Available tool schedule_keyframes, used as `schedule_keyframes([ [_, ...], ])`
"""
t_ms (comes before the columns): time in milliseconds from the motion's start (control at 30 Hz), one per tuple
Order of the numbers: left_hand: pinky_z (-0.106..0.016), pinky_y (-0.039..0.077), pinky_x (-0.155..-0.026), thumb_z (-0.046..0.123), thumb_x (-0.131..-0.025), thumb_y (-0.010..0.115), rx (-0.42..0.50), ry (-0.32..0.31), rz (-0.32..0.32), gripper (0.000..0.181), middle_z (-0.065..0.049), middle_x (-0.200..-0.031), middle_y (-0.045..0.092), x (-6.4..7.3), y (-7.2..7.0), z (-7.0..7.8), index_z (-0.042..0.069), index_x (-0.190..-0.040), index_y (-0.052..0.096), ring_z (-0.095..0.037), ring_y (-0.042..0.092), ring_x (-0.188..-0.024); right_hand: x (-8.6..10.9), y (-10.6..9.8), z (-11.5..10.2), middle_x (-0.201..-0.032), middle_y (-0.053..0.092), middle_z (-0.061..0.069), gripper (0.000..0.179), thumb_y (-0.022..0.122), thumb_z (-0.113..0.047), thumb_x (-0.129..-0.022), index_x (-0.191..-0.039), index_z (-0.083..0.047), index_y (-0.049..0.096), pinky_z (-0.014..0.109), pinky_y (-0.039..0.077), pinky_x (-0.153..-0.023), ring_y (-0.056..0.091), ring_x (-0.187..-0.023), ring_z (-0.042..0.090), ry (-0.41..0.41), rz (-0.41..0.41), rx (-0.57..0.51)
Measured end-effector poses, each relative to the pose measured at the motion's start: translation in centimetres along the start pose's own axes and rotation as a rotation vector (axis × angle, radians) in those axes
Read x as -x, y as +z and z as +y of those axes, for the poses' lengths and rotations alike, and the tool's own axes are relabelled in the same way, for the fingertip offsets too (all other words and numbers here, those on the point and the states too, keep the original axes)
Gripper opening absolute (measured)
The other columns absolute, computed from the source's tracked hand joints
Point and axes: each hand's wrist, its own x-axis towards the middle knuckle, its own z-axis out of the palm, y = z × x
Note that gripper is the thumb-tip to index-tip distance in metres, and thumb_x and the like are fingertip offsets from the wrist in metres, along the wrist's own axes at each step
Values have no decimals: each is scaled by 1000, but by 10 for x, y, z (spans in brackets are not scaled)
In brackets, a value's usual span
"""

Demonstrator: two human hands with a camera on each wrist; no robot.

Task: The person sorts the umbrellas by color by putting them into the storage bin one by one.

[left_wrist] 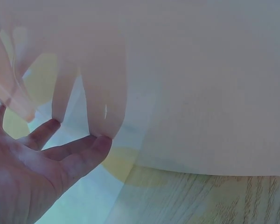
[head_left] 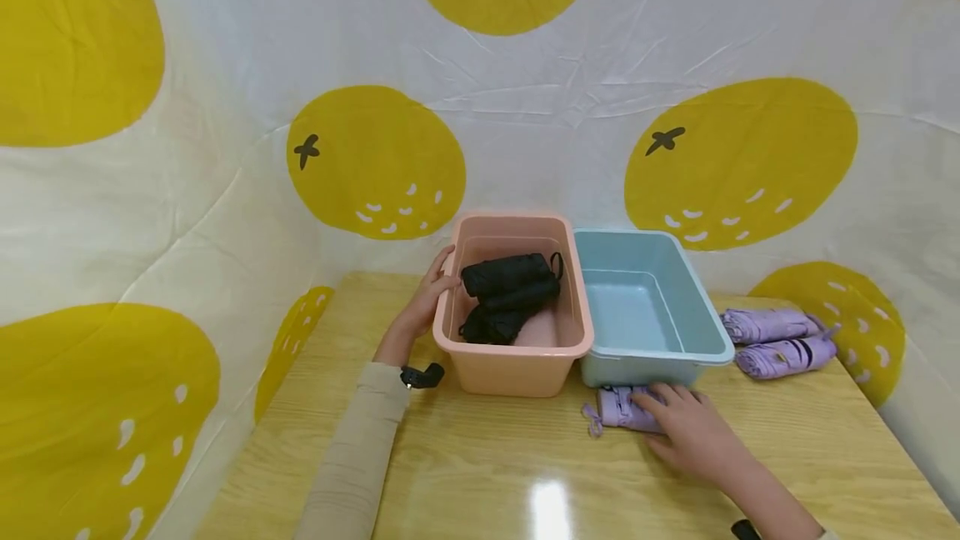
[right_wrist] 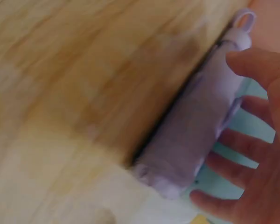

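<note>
A pink plastic bin (head_left: 513, 373) stands at the middle, and my left hand (head_left: 427, 298) rests at its left rim. In the left wrist view, extended fingertips (left_wrist: 102, 142) touch the bin's smooth outer wall (left_wrist: 214, 102). Folded black umbrellas (head_left: 510, 277) lie piled inside that bin. A rolled purple folding umbrella (head_left: 618, 408) with a wrist loop lies on the table before the blue bin (head_left: 637, 367). My right hand (head_left: 693, 432) reaches over its right part, partly hiding it. In the right wrist view, spread, fairly straight fingers lie along the purple umbrella (right_wrist: 191, 121), thumb near its loop end.
The blue bin adjoins the pink one on its right. Two more rolled purple umbrellas (head_left: 783, 357) lie right of it on the wooden table (head_left: 480, 473). A white cloth (head_left: 540, 148) with yellow fruit prints hangs behind and at the sides.
</note>
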Motion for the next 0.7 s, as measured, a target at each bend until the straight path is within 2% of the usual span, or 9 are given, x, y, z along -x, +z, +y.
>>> schedule_keyframes([
  [100, -63, 31, -102, 9, -99, 41, -11, 8, 5, 65, -31, -152, 14, 0, 0, -4, 25, -157, 14, -50, 36, -122, 6, 6, 5, -121, 57, 12, 60, 82, -34, -75, -128, -15, 63, 60, 46, -74, 52, -110, 34, 52, -17, 0],
  [200, -63, 32, -101, 11, -99, 43, -3, 13, 12, 65, -29, -152, 15, 0, 1, -6, 25, -156, 15, -50, 38, -117, 7, 10, 8, -118, 57, 12, 62, 82, -36, -75, -131, -18, 62, 57, 47, -67, 53, -105, 35, 66, -22, 16],
  [400, -66, 28, -101, 5, -101, 40, 66, -22, -19, 66, -31, -152, 12, -2, 1, -3, 23, -157, 11, -53, 35, -115, 7, 8, 12, -104, 60, 11, 67, 83, -48, -68, -125, -16, 65, 51, 49, -63, 57, -85, 32, 23, -30, 75],
  [533, -67, 26, -101, 0, -100, 36, 65, -19, -23, 66, -35, -149, 12, 2, 4, 7, 17, -157, 7, -55, 32, -118, 11, 7, 12, -99, 57, 8, 71, 82, -50, -70, -127, -12, 63, 46, 50, -65, 56, -78, 23, 21, -54, 20],
  [633, -69, 24, -101, -2, -99, 35, 59, -9, -26, 66, -34, -149, 12, 5, 8, 17, 13, -157, 7, -58, 30, -116, 15, 4, 13, -97, 55, 6, 72, 80, -49, -73, -131, -9, 60, 41, 48, -61, 54, -72, 17, 52, -93, -40],
  [700, -69, 22, -101, -2, -100, 34, 55, 0, -33, 65, -33, -151, 9, 6, 11, 22, 11, -157, 6, -58, 28, -117, 21, 2, 16, -98, 56, 5, 73, 79, -50, -73, -132, -10, 60, 39, 47, -58, 54, -72, 15, 87, -116, -40],
])
